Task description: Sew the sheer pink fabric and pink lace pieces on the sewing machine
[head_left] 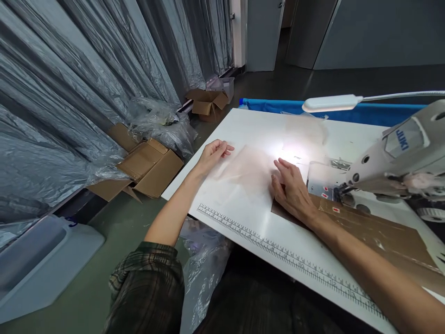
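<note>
The left hand [212, 156] — thumb near fingers, pinching or not I can't tell from here — is just left of the cloth [248, 166], a pale blur over the table [250, 124] between it and the right hand [291, 189], whose fingers are loosely parted.

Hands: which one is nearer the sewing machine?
The right hand, at the end of the brown card beside the sewing machine. The left hand is farther off, across the sheer piece, near the table's left edge.
</note>
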`<state>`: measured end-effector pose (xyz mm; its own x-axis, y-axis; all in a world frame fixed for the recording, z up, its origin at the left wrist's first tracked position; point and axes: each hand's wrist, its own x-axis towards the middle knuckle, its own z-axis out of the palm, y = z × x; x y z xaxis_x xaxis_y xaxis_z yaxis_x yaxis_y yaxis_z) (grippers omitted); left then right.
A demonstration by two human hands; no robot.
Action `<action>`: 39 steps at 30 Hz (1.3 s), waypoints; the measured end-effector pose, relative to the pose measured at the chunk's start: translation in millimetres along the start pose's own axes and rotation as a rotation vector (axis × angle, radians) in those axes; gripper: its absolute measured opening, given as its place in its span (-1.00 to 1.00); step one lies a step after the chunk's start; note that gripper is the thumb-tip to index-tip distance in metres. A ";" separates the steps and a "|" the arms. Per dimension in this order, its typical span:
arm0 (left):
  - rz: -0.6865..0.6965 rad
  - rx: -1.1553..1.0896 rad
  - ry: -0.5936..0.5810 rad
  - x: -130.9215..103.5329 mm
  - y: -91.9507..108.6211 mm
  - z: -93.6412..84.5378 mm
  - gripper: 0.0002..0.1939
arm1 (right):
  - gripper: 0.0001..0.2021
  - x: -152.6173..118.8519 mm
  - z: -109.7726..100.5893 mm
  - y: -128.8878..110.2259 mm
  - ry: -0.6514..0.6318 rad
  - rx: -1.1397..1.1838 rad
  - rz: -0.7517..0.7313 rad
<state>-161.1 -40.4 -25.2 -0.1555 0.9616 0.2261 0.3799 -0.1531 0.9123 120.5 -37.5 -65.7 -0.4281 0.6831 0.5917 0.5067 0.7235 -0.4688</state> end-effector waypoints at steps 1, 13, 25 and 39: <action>-0.018 0.063 -0.006 -0.5 0.2 2.6 -0.60 | -0.58 0.5 -0.6 0.3 0.046 0.032 0.019; -0.044 0.565 0.031 7.9 14.7 10.3 -0.70 | -0.64 2.5 -25.4 6.5 0.187 0.164 0.110; 0.169 0.364 -0.090 -21.5 47.6 26.0 -0.76 | -0.54 -28.9 -58.6 4.2 0.023 0.079 0.030; 0.313 0.063 -0.804 -111.0 103.2 74.1 -0.84 | -0.78 -60.0 -119.2 -15.9 -0.560 0.366 0.035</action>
<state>-37.1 -146.1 18.6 0.6477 0.7504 0.1318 0.3511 -0.4475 0.8225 227.4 -101.8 -15.5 -0.7898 0.5835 0.1889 0.2828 0.6199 -0.7320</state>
